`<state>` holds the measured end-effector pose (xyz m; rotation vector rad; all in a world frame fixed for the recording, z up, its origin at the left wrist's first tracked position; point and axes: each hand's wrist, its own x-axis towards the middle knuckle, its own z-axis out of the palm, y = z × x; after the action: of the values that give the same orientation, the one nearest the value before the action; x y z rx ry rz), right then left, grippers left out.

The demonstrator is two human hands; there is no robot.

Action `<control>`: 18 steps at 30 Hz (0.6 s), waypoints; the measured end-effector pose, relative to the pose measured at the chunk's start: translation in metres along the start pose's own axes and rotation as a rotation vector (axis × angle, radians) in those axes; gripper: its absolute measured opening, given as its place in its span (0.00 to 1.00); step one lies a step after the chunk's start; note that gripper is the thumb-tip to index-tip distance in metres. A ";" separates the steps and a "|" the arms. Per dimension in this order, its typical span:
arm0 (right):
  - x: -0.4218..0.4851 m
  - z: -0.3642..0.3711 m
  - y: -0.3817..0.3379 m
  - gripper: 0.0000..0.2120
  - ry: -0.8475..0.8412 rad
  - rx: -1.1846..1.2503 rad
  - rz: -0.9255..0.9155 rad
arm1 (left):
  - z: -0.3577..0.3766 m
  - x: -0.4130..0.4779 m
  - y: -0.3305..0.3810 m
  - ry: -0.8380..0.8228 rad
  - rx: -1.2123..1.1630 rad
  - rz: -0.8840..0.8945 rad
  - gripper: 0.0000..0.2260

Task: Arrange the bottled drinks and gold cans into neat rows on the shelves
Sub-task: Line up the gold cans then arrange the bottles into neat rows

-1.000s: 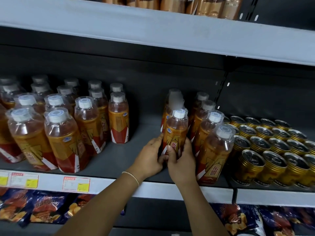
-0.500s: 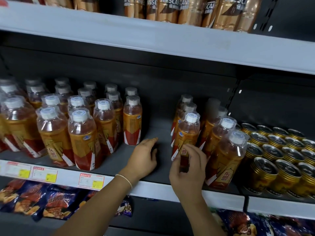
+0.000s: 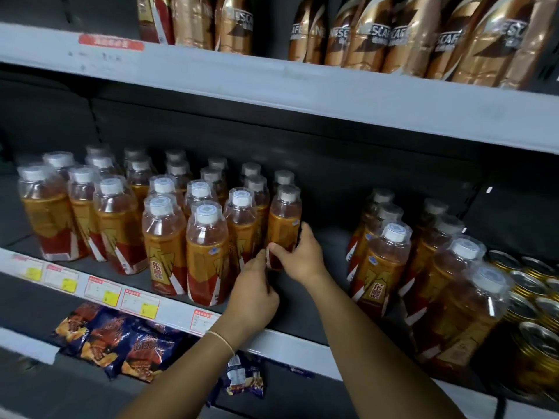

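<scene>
Orange drink bottles with white caps stand in two groups on the dark middle shelf [image 3: 305,313]. At the right end of the left group, one bottle [image 3: 284,219] is gripped low down by my right hand [image 3: 298,255], fingers curled round its base. My left hand [image 3: 252,293] touches the same bottle's lower label from the front, its fingers bent against it. The right group of bottles [image 3: 390,264] stands apart across a gap. Gold cans [image 3: 532,300] fill the shelf's far right end.
Gold coffee bottles [image 3: 366,31] line the shelf above. Snack bags [image 3: 121,337] lie on the shelf below. Price tags [image 3: 139,302] run along the middle shelf's front edge. A bare stretch of shelf separates the two bottle groups.
Both hands have left the right group and moved across the gap to the end bottle of the left group. The camera view has shifted up and left.
</scene>
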<state>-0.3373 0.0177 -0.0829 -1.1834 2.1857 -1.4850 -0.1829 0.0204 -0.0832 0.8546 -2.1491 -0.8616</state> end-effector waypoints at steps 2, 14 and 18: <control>0.002 0.002 0.003 0.25 0.033 0.018 -0.017 | -0.003 -0.003 -0.005 -0.043 0.011 -0.032 0.31; -0.077 -0.051 0.013 0.25 -0.147 0.026 -0.013 | -0.008 0.009 -0.024 -0.287 0.043 0.061 0.38; -0.100 -0.073 0.013 0.28 -0.238 0.067 -0.020 | -0.007 0.018 -0.024 -0.527 -0.092 0.117 0.34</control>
<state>-0.3230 0.1415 -0.0843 -1.2902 1.9587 -1.3372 -0.1803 -0.0094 -0.0917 0.4807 -2.5483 -1.2163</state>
